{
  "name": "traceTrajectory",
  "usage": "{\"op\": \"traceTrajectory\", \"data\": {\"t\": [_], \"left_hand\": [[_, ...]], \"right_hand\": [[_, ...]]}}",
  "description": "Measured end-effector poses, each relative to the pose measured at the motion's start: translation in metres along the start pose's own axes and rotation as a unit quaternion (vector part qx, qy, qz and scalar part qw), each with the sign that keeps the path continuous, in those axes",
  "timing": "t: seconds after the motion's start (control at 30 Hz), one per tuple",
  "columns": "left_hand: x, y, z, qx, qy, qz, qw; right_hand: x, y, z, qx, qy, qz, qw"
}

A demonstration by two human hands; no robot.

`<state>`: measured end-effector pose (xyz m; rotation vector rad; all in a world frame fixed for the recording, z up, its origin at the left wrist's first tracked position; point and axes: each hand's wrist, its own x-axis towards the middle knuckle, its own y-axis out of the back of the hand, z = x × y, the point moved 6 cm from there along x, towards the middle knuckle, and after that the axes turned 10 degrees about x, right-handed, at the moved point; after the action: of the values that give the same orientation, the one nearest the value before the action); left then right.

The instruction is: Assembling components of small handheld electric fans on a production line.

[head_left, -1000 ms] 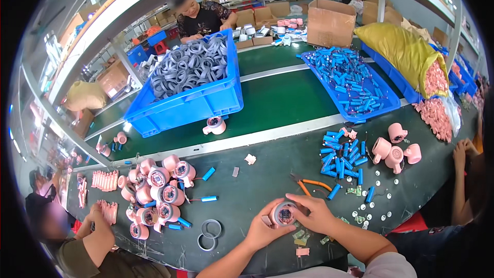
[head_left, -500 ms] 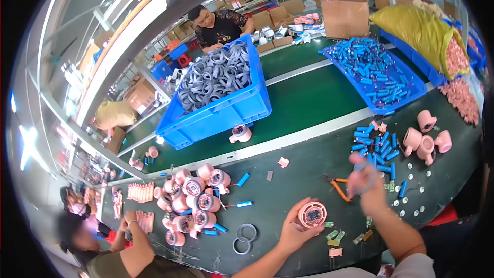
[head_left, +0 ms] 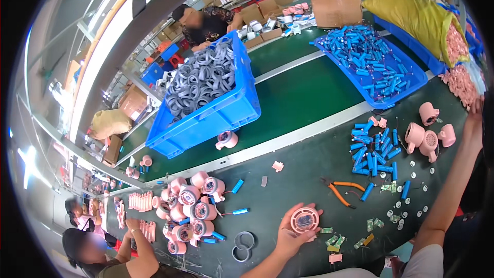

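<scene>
My left hand [head_left: 289, 239] is closed around a round pink plastic housing [head_left: 304, 220], whose open face shows a dark circuit board. It is held up above the dark green bench, near the front edge. At the far right my right arm is stretched out, and my right hand [head_left: 476, 109] reaches the edge of a heap of small pink plastic parts [head_left: 459, 86]. Its fingers look extended, with nothing visible in them. Orange-handled pliers [head_left: 339, 191] lie to the right of the housing. Small green circuit boards [head_left: 334, 242] lie beside my left hand.
Blue battery cells [head_left: 378, 149] and pink housings [head_left: 427, 136] lie on the right. More housings [head_left: 188, 208] are piled left, near two grey rings [head_left: 243, 246]. Beyond stand a blue crate [head_left: 206, 134] of rings and a blue tray [head_left: 383, 104] of cells. Co-workers sit left and across.
My right hand has moved from beside the pliers and batteries out to the pink parts at far right. My left hand still holds the housing. The view has shifted slightly.
</scene>
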<state>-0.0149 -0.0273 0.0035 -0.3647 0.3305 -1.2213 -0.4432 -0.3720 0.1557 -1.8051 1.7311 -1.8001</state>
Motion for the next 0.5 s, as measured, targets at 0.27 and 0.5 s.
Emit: {"op": "traceTrajectory", "data": {"t": [0.27, 0.5], "left_hand": [[0.001, 0.013, 0.006, 0.003, -0.016, 0.03, 0.999], [-0.007, 0.01, -0.002, 0.002, -0.024, 0.004, 1.0]], "right_hand": [[-0.185, -0.163, 0.104, -0.35, -0.417, -0.107, 0.832], [-0.314, -0.19, 0.122, -0.192, -0.548, -0.649, 0.492]]}}
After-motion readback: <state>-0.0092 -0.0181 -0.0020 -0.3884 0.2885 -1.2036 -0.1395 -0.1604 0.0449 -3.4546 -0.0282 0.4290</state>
